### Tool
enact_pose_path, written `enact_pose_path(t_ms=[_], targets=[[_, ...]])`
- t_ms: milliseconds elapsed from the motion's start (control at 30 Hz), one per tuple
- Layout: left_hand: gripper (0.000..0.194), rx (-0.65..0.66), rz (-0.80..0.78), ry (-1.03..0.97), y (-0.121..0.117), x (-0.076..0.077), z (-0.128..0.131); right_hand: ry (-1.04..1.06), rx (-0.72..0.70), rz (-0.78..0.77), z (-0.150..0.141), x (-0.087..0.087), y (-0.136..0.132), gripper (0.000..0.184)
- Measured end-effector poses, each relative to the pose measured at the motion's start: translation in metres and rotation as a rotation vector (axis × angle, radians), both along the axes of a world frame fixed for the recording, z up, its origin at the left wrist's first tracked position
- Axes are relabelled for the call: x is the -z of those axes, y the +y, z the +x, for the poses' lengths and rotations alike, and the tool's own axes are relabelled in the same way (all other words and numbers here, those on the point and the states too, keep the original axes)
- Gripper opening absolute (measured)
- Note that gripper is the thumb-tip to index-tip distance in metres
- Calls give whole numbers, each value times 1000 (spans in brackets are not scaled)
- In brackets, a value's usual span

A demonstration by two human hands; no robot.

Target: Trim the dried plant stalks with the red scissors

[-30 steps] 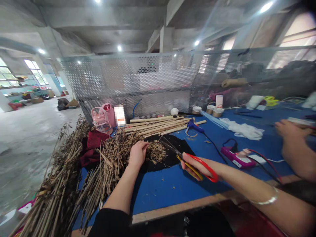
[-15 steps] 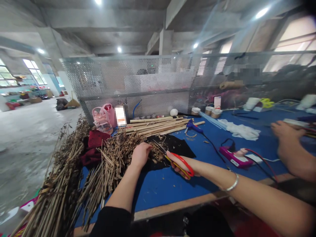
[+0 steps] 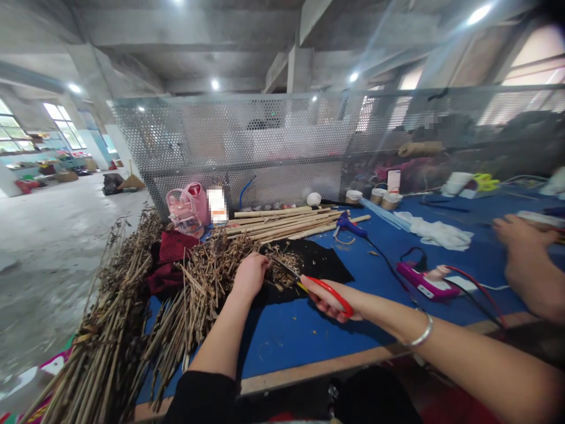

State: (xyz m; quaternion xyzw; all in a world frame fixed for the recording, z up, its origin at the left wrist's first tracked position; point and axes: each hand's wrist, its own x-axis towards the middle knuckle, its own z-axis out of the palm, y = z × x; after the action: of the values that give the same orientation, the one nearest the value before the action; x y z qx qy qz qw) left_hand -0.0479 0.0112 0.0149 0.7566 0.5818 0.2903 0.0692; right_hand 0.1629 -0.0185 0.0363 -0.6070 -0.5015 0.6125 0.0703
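My right hand grips a pair of scissors with red and yellow handles. Their dark blades point left, over dry clippings on a black cloth. Close to the blade tips, my left hand has its fingers pinched together at the edge of the dried plant stems. What sits in that pinch looks like a bit of dried plant, mostly hidden by the fingers. The bundle of stems lies just left of this hand.
Pale sticks lie behind the cloth, with a blue glue gun beside them. A purple power strip and its cords are to the right. Another person's hand is at far right. A taller stem bundle leans at left.
The scissors' handles have come together, with the blades now looking closed. My right hand is slightly farther right and lower in view; the left stays pinched in about the same place.
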Motion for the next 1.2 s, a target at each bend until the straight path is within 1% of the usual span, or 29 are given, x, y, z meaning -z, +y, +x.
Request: enact_pose_path(t_ms=[100,167,200,233,267,333,367,400,467,567,633,767,900,1000,1067,1200], targets=[[30,-94,-10,40,-3,-3,-4,38,3,25,8,-1,6,60],[32,-172,-50,105,-4,-2,-6,25,3,137,14,0,15,57],[28,-202,-74,142,-4,-1,-7,8,-4,251,15,1,21,54],[24,-221,-92,174,-3,1,-7,-18,-21,395,16,4,30,49],[20,-231,-102,196,-3,2,-8,-90,-27,563,16,6,40,44],[21,-233,-97,205,-2,4,-7,-300,-25,850,11,11,64,33],[22,-234,-83,194,-1,4,-7,-421,10,925,7,14,77,28],[23,-235,-64,175,-1,3,-6,-516,56,944,2,16,91,24],[24,-234,-22,123,-2,2,-2,-564,110,924,-10,20,118,20],[25,-198,29,53,-3,0,4,-608,176,882,-30,26,149,25],[24,-165,55,22,-4,-1,7,-621,204,856,-41,31,161,30],[25,-164,126,-31,-6,-1,10,-615,236,818,-50,42,174,30],[25,-173,160,-78,-10,-2,12,-575,257,807,-44,48,183,28],[25,-160,166,-100,-13,-3,17,-507,227,801,-37,50,186,21],[25,-144,149,-92,-14,-3,21,-455,206,797,-34,51,187,17],[24,-75,39,-50,-13,3,25,-365,206,784,-36,53,187,13]])
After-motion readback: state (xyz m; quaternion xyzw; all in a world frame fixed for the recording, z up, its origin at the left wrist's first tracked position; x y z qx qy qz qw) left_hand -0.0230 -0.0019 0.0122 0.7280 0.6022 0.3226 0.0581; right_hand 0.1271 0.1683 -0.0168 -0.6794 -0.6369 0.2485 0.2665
